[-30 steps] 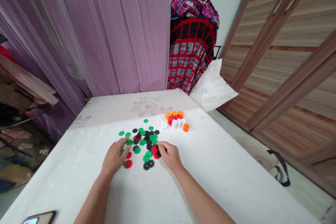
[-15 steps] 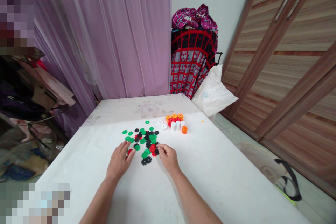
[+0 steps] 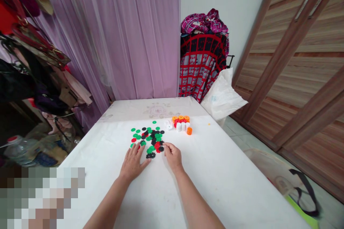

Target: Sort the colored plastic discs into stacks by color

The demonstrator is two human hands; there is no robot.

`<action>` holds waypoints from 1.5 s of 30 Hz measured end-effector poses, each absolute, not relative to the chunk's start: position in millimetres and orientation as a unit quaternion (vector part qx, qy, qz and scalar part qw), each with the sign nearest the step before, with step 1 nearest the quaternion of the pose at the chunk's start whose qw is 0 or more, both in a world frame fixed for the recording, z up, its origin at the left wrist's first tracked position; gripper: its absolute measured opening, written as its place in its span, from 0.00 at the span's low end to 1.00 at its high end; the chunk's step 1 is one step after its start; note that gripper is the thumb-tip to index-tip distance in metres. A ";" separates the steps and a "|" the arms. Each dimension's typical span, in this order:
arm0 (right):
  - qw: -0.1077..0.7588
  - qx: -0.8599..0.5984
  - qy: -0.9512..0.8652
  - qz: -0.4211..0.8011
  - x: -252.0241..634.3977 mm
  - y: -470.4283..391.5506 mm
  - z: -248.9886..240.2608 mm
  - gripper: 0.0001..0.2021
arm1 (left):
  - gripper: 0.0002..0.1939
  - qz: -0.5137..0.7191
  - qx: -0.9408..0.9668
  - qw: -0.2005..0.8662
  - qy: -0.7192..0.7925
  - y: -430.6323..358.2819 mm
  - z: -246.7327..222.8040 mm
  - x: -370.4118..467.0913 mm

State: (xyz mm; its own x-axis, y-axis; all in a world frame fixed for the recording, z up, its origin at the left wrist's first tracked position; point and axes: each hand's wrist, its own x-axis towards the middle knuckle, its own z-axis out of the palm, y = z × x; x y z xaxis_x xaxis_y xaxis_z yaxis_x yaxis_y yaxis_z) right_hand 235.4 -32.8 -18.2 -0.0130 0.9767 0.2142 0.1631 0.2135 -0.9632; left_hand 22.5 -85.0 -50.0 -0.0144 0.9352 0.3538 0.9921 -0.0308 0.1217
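Loose notched discs, green, black and red, lie in a mixed heap mid-worktop, many overlapping, some strays around the edge. Left hand: palm down, fingers apart, fingertips at the heap's near-left edge, partly covering a red disc; thumb out, just beside a black pair on the near side. Right hand: half curled, thumb and index close together at the heap's right edge, right by a black disc; can't tell if it's pinched. Lone green disc on the far side, apart from the heap. Far right of the heap: orange stacks at back, red stacks next, white stacks in front, upright. Separate orange stack just right of those. White discs just left of the stacks. White plastic bag by the worktop's far-right corner, purple curtain behind.
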 end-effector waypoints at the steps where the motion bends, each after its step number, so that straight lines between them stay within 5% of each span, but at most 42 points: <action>1: 0.508 -0.483 -0.591 0.400 235.0 -32.8 -18.1 0.22 | 0.34 -0.164 -0.696 0.082 -0.694 -85.1 -48.9 25.2; 14: 0.477 -0.554 -0.617 0.292 245.7 -34.1 -29.8 0.20 | 0.28 -0.186 -0.688 0.083 -0.697 -77.4 -49.4 36.9; 20: 0.320 -0.500 -0.798 0.102 235.6 -42.6 -33.1 0.21 | 0.27 -0.211 -0.685 0.106 -0.690 -80.1 -56.9 33.0; 27: 0.182 -0.428 -0.883 0.064 226.1 -22.3 -20.7 0.25 | 0.31 -0.168 -0.701 0.082 -0.688 -53.2 -38.4 24.6; 37: 0.272 -0.507 -0.815 0.067 209.2 16.0 -41.7 0.24 | 0.35 -0.143 -0.633 -0.021 -0.760 32.8 -24.5 -24.7; 45: 0.498 -0.518 -0.657 0.229 221.5 26.6 -49.9 0.28 | 0.33 -0.107 -0.754 -0.090 -0.641 85.7 -15.4 13.9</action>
State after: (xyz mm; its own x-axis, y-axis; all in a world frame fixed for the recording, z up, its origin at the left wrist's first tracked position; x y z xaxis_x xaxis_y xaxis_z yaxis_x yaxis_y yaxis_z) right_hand 221.5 26.6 -49.9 0.0331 0.9083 0.4169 0.4521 0.3584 -0.8168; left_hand 13.9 85.7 -15.4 0.1543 0.9869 0.0466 0.9482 -0.1611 0.2738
